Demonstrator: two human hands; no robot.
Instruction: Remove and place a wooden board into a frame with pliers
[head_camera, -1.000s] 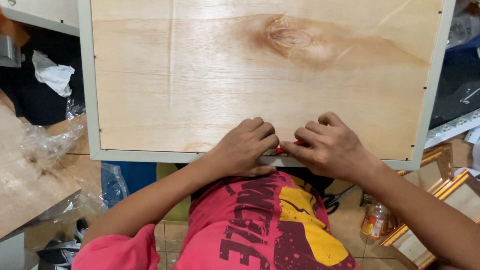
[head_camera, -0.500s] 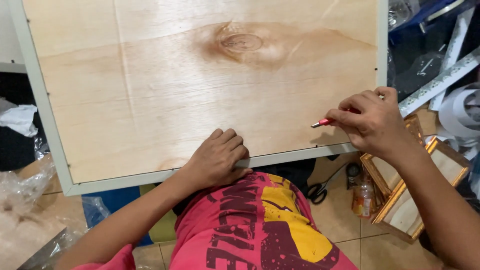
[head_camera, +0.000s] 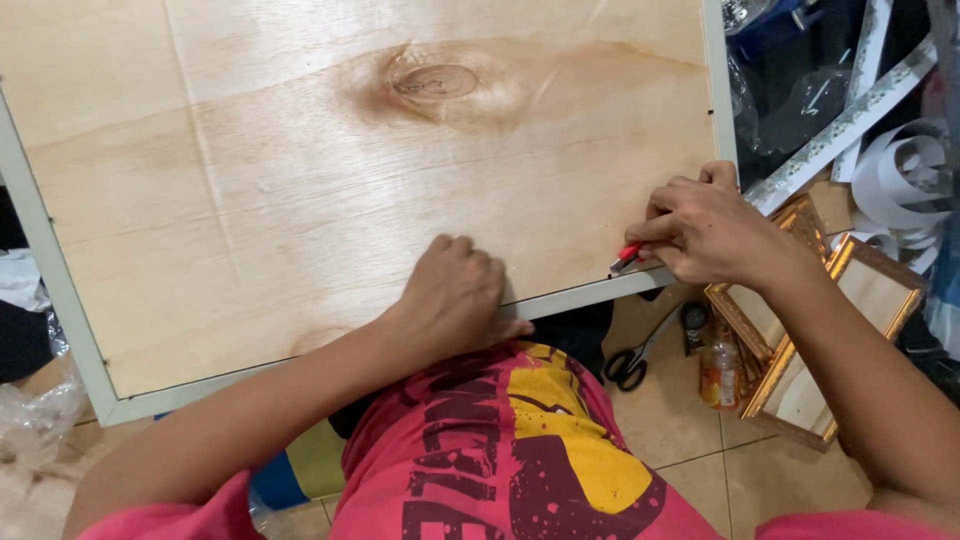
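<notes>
Pale plywood board in white frame (head_camera: 330, 200): top and left cut off by the edge. Red-handled tool (head_camera: 628, 254): mostly hidden inside the right hand (head_camera: 712, 232); tip too small to tell.

Below me runs a beige tiled floor (head_camera: 670, 420) with black scissors (head_camera: 630, 362), a small orange bottle (head_camera: 718, 372) and gold picture frames (head_camera: 800, 360) (leaning together); crumpled clear plastic (head_camera: 35, 420) lies left.

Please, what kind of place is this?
Probably a small picture-framing workshop: a plywood backing board set in a white frame, gold frames on the tiled floor, and lengths of frame moulding nearby.
</notes>
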